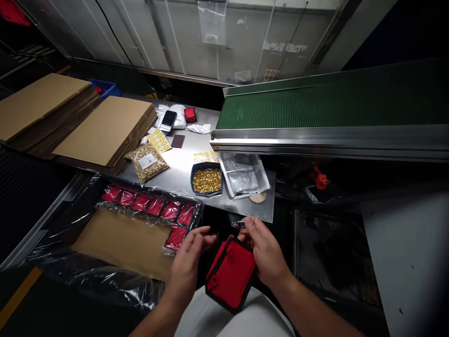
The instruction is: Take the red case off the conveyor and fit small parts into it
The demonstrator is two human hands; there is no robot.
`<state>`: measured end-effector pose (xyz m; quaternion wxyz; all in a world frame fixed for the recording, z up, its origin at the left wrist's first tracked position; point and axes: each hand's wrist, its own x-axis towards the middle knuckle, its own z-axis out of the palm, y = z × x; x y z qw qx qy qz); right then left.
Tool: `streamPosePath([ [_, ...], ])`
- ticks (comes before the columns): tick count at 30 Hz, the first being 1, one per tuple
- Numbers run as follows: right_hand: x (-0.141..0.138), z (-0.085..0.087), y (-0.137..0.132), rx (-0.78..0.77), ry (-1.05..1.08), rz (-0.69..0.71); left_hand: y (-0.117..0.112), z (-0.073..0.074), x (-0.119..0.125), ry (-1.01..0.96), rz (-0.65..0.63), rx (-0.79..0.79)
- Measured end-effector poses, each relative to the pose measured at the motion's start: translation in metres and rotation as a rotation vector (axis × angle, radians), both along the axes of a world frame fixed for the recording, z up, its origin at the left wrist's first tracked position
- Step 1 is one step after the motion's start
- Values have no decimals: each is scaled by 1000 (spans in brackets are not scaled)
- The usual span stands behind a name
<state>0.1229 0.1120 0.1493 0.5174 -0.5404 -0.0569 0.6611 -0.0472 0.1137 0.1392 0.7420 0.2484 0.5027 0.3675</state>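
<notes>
Over my lap, right hand (267, 252) has its grip closed on the red pouch (231, 276)'s top-right edge; long axis tilts up-right; left hand (189, 255) hovers open just beside its left corner, holding nothing.

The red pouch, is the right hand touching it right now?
Touching. The head view shows the right hand wrapped along the upper right edge of the red pouch, its fingers overlapping the black border with no gap.

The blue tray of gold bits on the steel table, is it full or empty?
Full: the blue tray is heaped nearly to its rim with small gold pieces, with none of its floor showing.
</notes>
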Motion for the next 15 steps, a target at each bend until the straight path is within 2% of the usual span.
streamPosePath([
  [3, 2, 8, -3, 96, -80, 171, 5, 5, 9, -350, -304, -253],
  [5, 4, 14, -4, 143, -154, 204, 0, 8, 14, -486, -384, -347],
  [9, 13, 25, -10, 218, -346, 32, -11, 9, 18, -486, -303, -439],
  [11, 17, 32, -17, 261, -458, -19, -13, 8, 19, -494, -289, -425],
  [13, 17, 41, -27, 327, -561, 22, -13, 7, 21, -485, -263, -304],
  [15, 10, 49, -38, 394, -648, 129, -12, 5, 24, -411, -243, -135],
])
